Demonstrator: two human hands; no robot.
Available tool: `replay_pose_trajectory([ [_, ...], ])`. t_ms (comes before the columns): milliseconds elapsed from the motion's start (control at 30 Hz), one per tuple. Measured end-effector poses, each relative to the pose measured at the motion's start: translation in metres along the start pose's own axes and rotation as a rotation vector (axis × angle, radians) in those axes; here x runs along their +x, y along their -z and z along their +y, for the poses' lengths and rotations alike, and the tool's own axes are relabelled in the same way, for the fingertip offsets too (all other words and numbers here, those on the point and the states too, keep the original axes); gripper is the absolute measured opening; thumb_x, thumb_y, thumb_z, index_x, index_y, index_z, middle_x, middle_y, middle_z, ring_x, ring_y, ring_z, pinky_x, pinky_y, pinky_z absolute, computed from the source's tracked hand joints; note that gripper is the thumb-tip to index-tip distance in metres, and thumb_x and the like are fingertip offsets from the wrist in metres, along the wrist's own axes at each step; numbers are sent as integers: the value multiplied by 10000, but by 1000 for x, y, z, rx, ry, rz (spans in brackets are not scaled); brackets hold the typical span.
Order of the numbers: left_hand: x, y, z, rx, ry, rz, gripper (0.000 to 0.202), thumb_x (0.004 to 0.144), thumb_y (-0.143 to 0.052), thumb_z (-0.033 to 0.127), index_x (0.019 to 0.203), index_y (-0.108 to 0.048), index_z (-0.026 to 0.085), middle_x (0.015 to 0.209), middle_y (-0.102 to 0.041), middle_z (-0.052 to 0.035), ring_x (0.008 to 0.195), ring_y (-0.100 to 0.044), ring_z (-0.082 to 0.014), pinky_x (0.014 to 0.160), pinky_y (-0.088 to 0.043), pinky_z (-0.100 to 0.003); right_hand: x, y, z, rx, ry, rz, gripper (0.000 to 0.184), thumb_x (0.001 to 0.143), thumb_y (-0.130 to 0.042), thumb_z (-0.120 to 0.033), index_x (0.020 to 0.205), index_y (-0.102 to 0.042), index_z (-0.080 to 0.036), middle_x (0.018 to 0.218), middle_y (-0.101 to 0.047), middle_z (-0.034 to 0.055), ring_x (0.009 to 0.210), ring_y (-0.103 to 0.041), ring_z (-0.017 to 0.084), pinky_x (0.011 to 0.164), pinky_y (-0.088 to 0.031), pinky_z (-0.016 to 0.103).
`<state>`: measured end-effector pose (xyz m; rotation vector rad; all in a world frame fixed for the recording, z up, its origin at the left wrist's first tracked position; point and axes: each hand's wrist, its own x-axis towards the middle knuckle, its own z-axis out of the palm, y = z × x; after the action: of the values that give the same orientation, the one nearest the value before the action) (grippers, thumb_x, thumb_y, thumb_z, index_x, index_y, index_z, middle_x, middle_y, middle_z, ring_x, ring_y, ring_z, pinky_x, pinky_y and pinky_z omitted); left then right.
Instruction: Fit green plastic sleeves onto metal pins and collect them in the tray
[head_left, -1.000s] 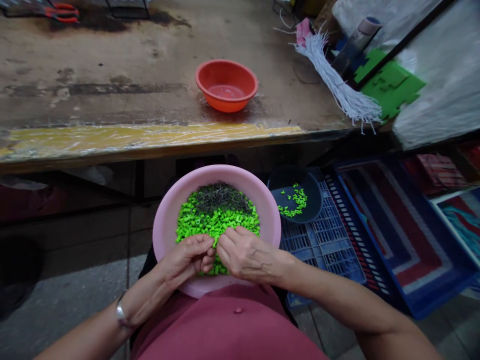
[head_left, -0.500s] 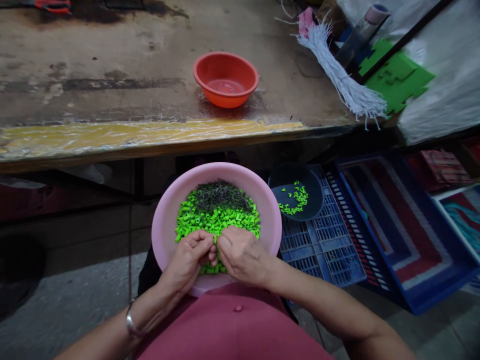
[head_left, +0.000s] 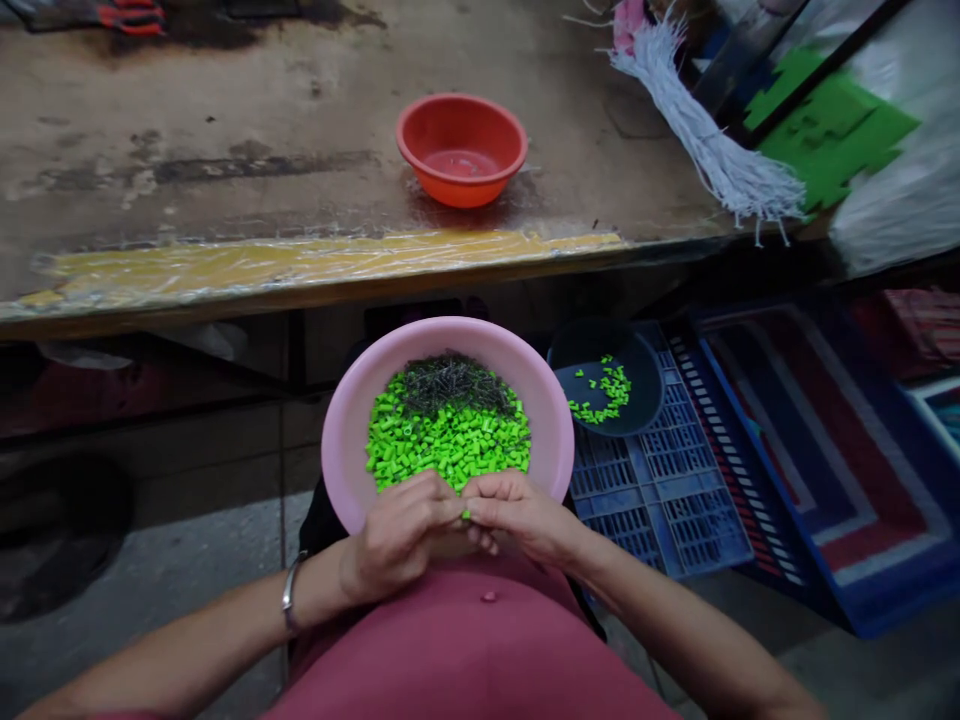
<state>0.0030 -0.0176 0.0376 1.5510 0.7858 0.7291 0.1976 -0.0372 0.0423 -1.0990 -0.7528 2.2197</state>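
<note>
A pink basin (head_left: 346, 430) rests against my lap, holding many small bright green plastic tube pieces (head_left: 450, 450). On their far side lies a heap of thin dark pin-like pieces (head_left: 450, 385). My hands meet over the basin's near rim. My right hand (head_left: 525, 512) is closed in a pinch, with a small green plastic piece (head_left: 466, 515) showing at its fingertips. My left hand (head_left: 405, 525) is closed too, its fingertips against that same piece; what they hold, if anything, is hidden.
An orange bowl (head_left: 461, 185) stands on the worn wooden table (head_left: 300, 90), beside a bundle of white strings (head_left: 697, 130). To the right, a dark bowl (head_left: 645, 385) with some green pieces sits on a blue plastic crate (head_left: 667, 500). A striped mat (head_left: 870, 500) lies in a blue tray.
Both hands have drawn back toward my body, from above the green pieces to the basin's near rim. They have turned, and a green piece shows at the right fingertips. The camera view has shifted slightly.
</note>
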Motion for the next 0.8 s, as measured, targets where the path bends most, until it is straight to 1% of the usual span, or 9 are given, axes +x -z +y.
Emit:
replay_pose_trajectory([
  [33, 2, 1, 0, -7, 7, 15, 115, 812, -663, 173, 881, -740, 223, 751, -693, -84, 732, -602, -217, 727, -432, -356, 1, 2, 2, 0, 17, 11, 367, 755, -722, -488, 713, -616, -139, 600, -597, -23, 489, -479, 60, 481, -376, 180],
  [100, 8, 1, 0, -46, 55, 84, 77, 841, -646, 214, 830, -722, 212, 753, -686, -74, 743, -611, -207, 735, -448, -343, 3, 4, 2, -43, 58, 56, 416, 775, -704, -544, 729, -637, -136, 606, -605, -16, 492, -485, 61, 477, -379, 178],
  [200, 15, 0, -1, -249, 236, 162, 124, 847, -659, 305, 827, -668, 183, 733, -670, -47, 698, -617, -181, 693, -479, -312, 5, 7, -4, -163, 111, 94, 443, 835, -641, -567, 742, -663, -134, 614, -607, -5, 514, -507, 70, 486, -388, 183],
  [300, 19, -1, -4, -565, 409, 155, 236, 807, -712, 370, 883, -614, 169, 679, -652, -5, 599, -608, -145, 610, -490, -273, 4, 9, -9, -230, 146, 96, 435, 872, -605, -550, 746, -662, -137, 626, -603, -4, 525, -514, 77, 495, -401, 197],
  [400, 18, -1, -8, -735, 462, 152, 296, 773, -754, 380, 885, -597, 156, 667, -650, 5, 570, -604, -121, 585, -496, -248, 4, 8, -10, -230, 200, 163, 347, 862, -648, -475, 752, -640, -147, 642, -588, -19, 536, -501, 72, 512, -406, 201],
  [500, 17, 0, -9, -751, 470, 148, 311, 755, -774, 379, 874, -607, 144, 665, -652, 2, 564, -604, -114, 580, -509, -244, 8, 6, -8, -169, 242, 208, 243, 817, -708, -394, 819, -638, -161, 656, -587, -38, 543, -507, 72, 524, -421, 206],
  [567, 16, 0, -9, -727, 467, 137, 309, 754, -775, 380, 871, -618, 140, 666, -650, 0, 565, -604, -115, 572, -514, -246, 13, 5, -6, -106, 228, 193, 224, 779, -738, -356, 840, -635, -167, 644, -593, -48, 521, -521, 76, 510, -433, 210],
  [667, 16, 1, -9, -679, 450, 125, 296, 765, -762, 384, 861, -626, 139, 652, -642, 6, 553, -603, -116, 558, -516, -248, 20, 5, -3, -38, 198, 158, 218, 731, -767, -306, 803, -617, -166, 620, -614, -53, 484, -556, 82, 499, -451, 213],
  [800, 14, 2, -8, -587, 425, 88, 282, 782, -736, 389, 816, -610, 138, 595, -638, 7, 517, -608, -123, 536, -495, -241, 24, 0, 0, 1, 168, 115, 232, 713, -771, -288, 772, -580, -170, 616, -673, -24, 503, -617, 110, 519, -467, 215],
])
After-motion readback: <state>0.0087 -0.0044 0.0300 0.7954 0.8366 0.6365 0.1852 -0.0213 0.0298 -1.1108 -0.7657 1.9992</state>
